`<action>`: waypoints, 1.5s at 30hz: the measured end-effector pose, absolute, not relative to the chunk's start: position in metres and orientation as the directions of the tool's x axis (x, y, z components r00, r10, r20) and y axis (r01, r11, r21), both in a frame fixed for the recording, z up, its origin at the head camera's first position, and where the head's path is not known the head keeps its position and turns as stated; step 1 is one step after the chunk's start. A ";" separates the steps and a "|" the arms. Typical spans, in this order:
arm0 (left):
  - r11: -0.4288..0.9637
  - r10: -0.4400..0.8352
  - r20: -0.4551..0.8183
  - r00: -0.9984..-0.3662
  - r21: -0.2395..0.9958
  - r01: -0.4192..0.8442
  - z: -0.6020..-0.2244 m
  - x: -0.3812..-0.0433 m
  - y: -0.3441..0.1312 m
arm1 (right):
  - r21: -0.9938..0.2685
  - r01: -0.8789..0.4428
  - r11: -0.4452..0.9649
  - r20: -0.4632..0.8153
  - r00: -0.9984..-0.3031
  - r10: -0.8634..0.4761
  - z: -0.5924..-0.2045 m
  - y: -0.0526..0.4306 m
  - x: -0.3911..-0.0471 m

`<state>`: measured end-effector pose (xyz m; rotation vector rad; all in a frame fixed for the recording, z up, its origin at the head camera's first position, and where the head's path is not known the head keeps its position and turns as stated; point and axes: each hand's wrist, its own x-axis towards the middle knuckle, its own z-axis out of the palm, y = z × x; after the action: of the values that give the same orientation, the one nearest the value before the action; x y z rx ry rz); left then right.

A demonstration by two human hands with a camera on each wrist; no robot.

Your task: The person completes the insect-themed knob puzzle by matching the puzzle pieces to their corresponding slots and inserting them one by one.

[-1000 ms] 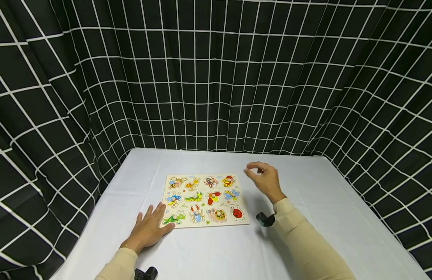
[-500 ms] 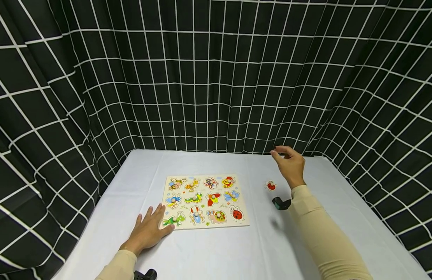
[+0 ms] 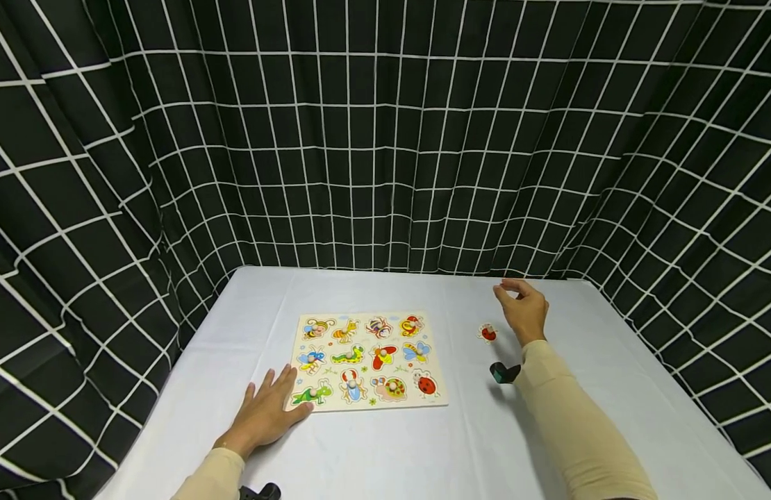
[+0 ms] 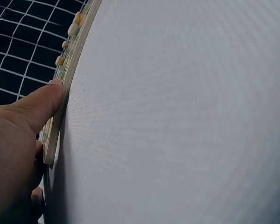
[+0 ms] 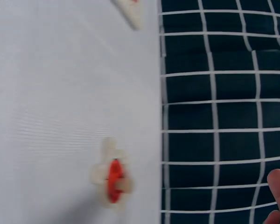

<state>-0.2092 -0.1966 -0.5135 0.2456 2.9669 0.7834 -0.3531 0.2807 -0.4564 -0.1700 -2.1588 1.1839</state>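
A wooden knobbed insect puzzle board (image 3: 367, 410) lies on the white table, covered with colourful insect pictures. My left hand (image 3: 264, 410) rests at its near left corner, fingers spread and thumb on the board's edge. In the left wrist view the thumb (image 4: 44, 100) lies against that edge, with round knobs standing up beyond. Right of the board lies a loose ladybug puzzle piece (image 3: 487, 333), blurred in the right wrist view. My right hand (image 3: 524, 312) hovers past it, fingers loosely bent, thumb and forefinger close together, with nothing visible between them.
A white cloth covers the table (image 3: 385, 458). Black curtains (image 3: 373, 139) with a white grid hang behind and at both sides. A black wrist camera (image 3: 506, 373) sits beside the right sleeve, another (image 3: 260, 492) by the left.
My right hand has swung right, away from the board, then dipped slightly toward the table. The loose ladybug piece has come into view beside it. My left hand has stayed in place.
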 end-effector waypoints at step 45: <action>0.862 0.152 -0.008 -0.988 0.490 0.129 -0.514 -0.209 -0.194 | -0.726 0.053 0.686 0.244 -0.913 0.328 -0.529 0.290 -0.347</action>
<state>-0.2091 -0.1941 -0.5145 0.2252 2.9864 0.7811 -0.3472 0.2898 -0.5289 -0.2989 -2.5435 1.0793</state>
